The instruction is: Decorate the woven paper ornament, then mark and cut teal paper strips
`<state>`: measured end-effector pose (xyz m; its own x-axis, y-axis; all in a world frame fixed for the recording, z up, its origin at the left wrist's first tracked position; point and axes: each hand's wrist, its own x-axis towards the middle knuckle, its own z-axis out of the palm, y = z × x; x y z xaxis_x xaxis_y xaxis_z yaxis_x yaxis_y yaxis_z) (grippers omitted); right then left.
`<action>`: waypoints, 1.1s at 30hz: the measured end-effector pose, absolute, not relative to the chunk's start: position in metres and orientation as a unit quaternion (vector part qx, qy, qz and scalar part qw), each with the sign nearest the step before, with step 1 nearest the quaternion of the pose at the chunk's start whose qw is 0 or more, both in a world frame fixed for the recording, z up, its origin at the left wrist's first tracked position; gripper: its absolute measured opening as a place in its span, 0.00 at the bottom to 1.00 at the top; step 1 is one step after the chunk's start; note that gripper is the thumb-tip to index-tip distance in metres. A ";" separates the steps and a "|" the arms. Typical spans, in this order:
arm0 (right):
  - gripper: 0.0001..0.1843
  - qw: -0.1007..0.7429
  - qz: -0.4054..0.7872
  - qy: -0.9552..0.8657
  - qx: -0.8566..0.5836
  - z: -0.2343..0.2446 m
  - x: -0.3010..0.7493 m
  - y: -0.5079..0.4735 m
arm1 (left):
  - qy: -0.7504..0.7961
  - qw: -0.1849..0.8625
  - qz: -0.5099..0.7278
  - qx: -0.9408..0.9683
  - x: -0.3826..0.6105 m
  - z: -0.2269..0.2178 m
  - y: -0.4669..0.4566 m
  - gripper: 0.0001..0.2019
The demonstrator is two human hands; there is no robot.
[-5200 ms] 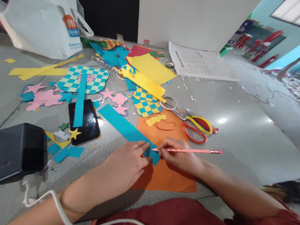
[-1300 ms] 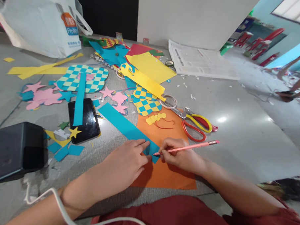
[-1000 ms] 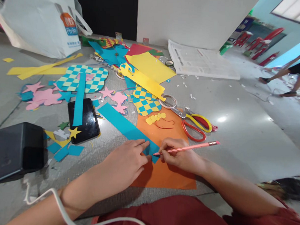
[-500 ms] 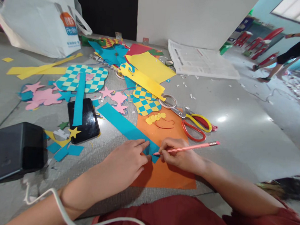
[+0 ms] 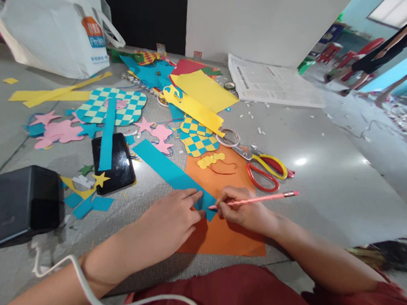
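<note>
My left hand (image 5: 171, 221) lies flat with its fingers stretched out, pressing down the near end of a long blue paper strip (image 5: 167, 170). That strip rests partly on an orange paper sheet (image 5: 227, 234). My right hand (image 5: 244, 211) pinches a pink pencil (image 5: 259, 198), whose tip touches the blue strip's end right beside my left fingertips. The pencil's eraser end points to the right.
Scissors with red and yellow handles (image 5: 263, 170) lie just beyond the orange sheet. A black phone (image 5: 118, 163) and a black box (image 5: 22, 203) sit to the left. Woven checkered paper shapes (image 5: 115, 107), pink stars, yellow strips and a white bag (image 5: 55, 33) lie farther back. A person walks at far right.
My hands and the pencil have hardly moved. The person in the background at right has walked farther away, toward the upper right.
</note>
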<state>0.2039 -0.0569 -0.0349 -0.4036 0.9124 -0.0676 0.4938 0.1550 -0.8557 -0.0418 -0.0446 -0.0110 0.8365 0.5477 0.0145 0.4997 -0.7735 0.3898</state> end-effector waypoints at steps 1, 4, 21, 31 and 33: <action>0.07 0.245 0.430 -0.719 -0.489 -0.035 0.204 -0.057 | 0.278 0.187 0.062 0.940 -0.042 -0.010 -0.044 0.07; 0.07 0.245 0.432 -0.717 -0.489 -0.036 0.204 -0.056 | 0.275 0.181 0.058 0.942 -0.041 -0.009 -0.044 0.06; 0.07 0.265 0.438 -0.700 -0.497 -0.039 0.206 -0.056 | 0.275 0.182 0.064 0.942 -0.041 -0.010 -0.044 0.06; 0.05 0.452 0.363 -0.645 -0.498 -0.039 0.213 -0.059 | 0.282 0.183 0.028 0.941 -0.040 -0.008 -0.043 0.08; 0.05 0.446 0.364 -0.644 -0.504 -0.039 0.214 -0.057 | 0.283 0.181 0.033 0.941 -0.041 -0.009 -0.043 0.08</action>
